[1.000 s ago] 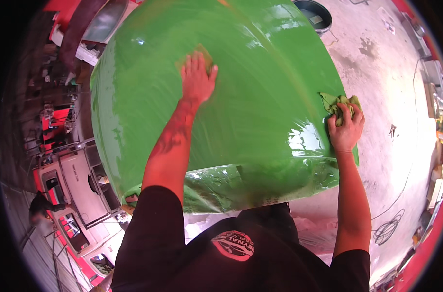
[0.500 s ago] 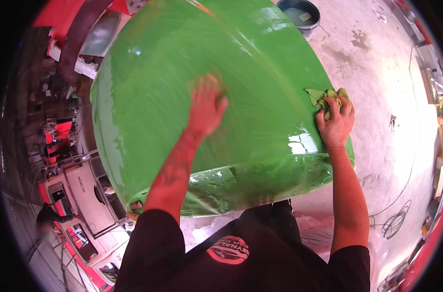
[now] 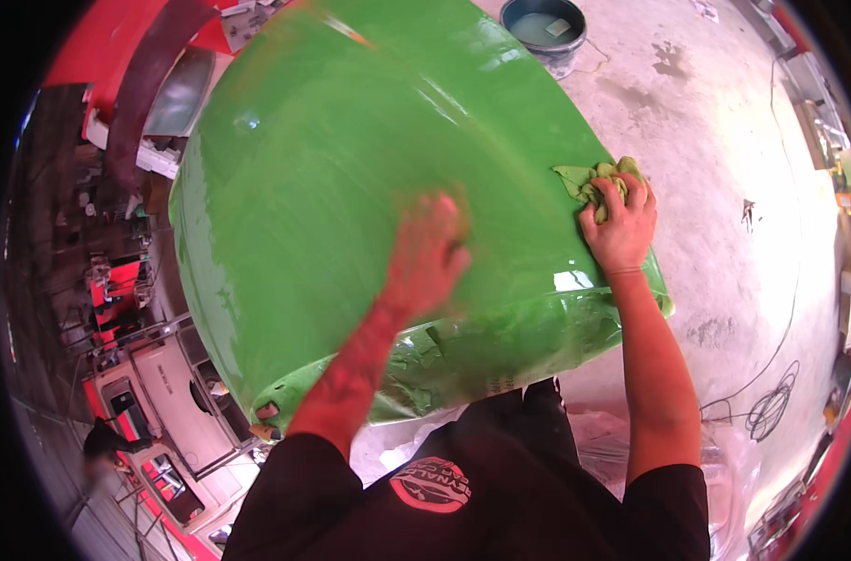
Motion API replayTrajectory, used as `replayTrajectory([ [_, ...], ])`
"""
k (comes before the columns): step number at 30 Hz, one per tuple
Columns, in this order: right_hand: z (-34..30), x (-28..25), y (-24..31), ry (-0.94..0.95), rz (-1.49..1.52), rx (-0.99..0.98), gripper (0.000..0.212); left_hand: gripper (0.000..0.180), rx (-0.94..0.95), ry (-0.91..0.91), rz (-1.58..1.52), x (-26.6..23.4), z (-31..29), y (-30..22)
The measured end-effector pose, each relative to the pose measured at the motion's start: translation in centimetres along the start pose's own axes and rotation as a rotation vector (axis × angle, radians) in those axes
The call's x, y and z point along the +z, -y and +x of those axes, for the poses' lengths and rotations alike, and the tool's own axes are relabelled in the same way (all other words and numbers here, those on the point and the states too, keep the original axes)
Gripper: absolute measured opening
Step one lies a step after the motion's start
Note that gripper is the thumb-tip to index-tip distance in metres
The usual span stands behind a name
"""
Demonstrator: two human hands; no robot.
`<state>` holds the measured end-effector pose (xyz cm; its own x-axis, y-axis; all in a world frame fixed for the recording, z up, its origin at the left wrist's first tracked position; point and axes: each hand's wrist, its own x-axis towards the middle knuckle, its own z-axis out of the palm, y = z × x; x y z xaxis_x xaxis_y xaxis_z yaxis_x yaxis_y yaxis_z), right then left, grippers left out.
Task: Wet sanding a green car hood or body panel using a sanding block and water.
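Observation:
A large, glossy green car panel [image 3: 294, 206], curved like a hood, fills the middle of the view. My left hand [image 3: 432, 252] is over its near middle, smeared by motion. I cannot make out whether its fingers hold anything. At the panel's right edge, my right hand [image 3: 626, 229] grips a crumpled yellow-green cloth [image 3: 595, 178] and rests against the surface. One corner of the cloth spreads flat to the left. Hazy streaks and bright reflections show on the panel. Wrinkled green-coated sheeting [image 3: 425, 365] hangs along its near edge.
A dark bucket [image 3: 511, 25] holding cloudy liquid and a small pale block stands beyond the panel's right side. A coiled cable [image 3: 771, 402] lies on the concrete floor at right. Pale vehicle parts [image 3: 178, 383] stand at left, near another person [image 3: 107, 438] in dark clothing.
My left hand has moved toward me and slightly right across the panel, its fingers now looking more bunched. My right hand stays on the cloth at the edge. The view has shifted a little.

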<state>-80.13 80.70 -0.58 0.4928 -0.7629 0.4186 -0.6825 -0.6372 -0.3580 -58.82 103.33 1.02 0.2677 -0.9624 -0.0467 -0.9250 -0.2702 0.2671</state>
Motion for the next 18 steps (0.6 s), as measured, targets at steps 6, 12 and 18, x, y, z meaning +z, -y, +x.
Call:
replayTrajectory([
  [6, 0.1, 0.6, 0.4, -0.003, 0.036, -0.004, 0.034, 0.067, -0.282, -0.246, 0.191, 0.3, 9.8, 3.9],
  [12, -0.4, 0.4, -0.7, 0.003, 0.005, -0.004, 0.035, 0.069, 0.126, 0.131, -0.195, 2.5, -2.1, -14.2],
  [18, 0.3, 0.4, 0.7, -0.008, 0.050, -0.004, 0.035, 0.064, -0.056, -0.146, 0.074, -1.2, 8.2, 2.4],
])
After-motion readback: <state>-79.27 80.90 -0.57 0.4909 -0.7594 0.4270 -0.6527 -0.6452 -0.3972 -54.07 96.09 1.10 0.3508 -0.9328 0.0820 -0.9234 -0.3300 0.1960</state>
